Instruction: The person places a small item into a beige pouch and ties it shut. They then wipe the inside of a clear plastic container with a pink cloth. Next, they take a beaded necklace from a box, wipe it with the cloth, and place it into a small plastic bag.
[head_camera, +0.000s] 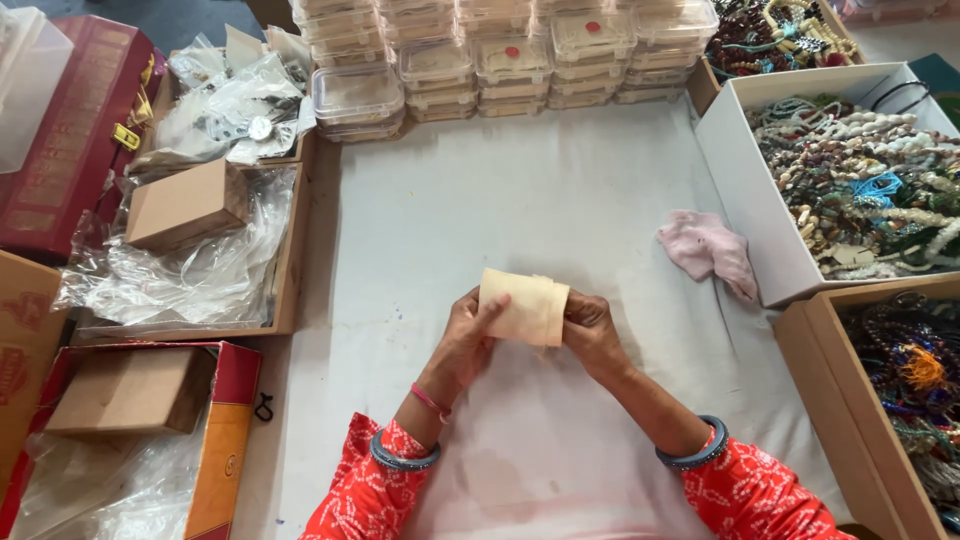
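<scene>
You hold a folded, pale yellow piece of soft cloth (524, 306) between both hands, lifted just above the white cloth-covered work surface (520, 200). Your left hand (468, 335) grips its left edge, thumb laid across the front face and fingers closed behind it. Your right hand (592, 330) pinches the right, rounded fold, fingers curled around that edge. The yellow cloth sits between the two grips, its upper part rising clear above your fingertips, tilted slightly down to the right.

You wear red patterned sleeves, a grey-blue bangle on each wrist, and a thin pink thread on the left wrist.

To the right of your hands, well apart, a crumpled pink rag (708, 250) lies on the surface, touching the wall of a white cardboard box (740, 180) filled with beaded necklaces. A brown cardboard box (840, 400) of darker bead strings stands below it. Stacks of clear plastic lidded containers (500, 55) line the far edge. On your left, a shallow wooden tray (292, 260) holds crinkled clear plastic bags and a small plain brown carton (185, 205).
</scene>
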